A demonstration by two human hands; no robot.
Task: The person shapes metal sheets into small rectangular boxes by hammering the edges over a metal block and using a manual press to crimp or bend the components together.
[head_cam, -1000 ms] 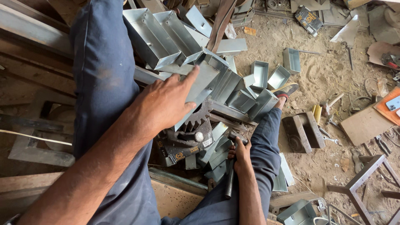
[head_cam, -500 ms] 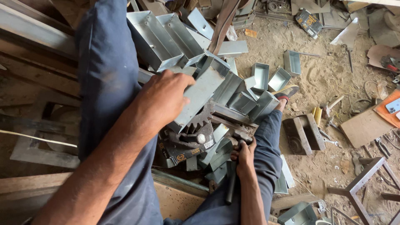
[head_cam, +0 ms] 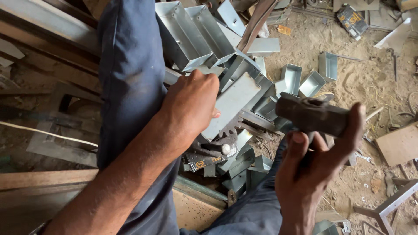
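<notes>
My left hand [head_cam: 191, 104] grips the near edge of a folded grey sheet-metal piece [head_cam: 233, 102], which rests on a dark iron block with a toothed gear [head_cam: 222, 141]. My right hand [head_cam: 313, 169] is raised in front of the camera and holds a dark, rusty hammer [head_cam: 311, 114] by its handle, the head lying sideways above the fingers. The hammer is to the right of the metal piece and apart from it. My legs in blue trousers [head_cam: 130, 87] straddle the work.
Several open grey sheet-metal boxes [head_cam: 191, 30] are piled behind and around the block, with two more boxes [head_cam: 300, 78] on the sandy floor. Wooden planks [head_cam: 39, 178] lie at the left. A metal frame [head_cam: 392, 200] and scrap lie at the right.
My right hand has come up from low beside my leg, bringing the hammer up in front of the camera. My left hand has slid back along the metal piece and keeps hold of it.
</notes>
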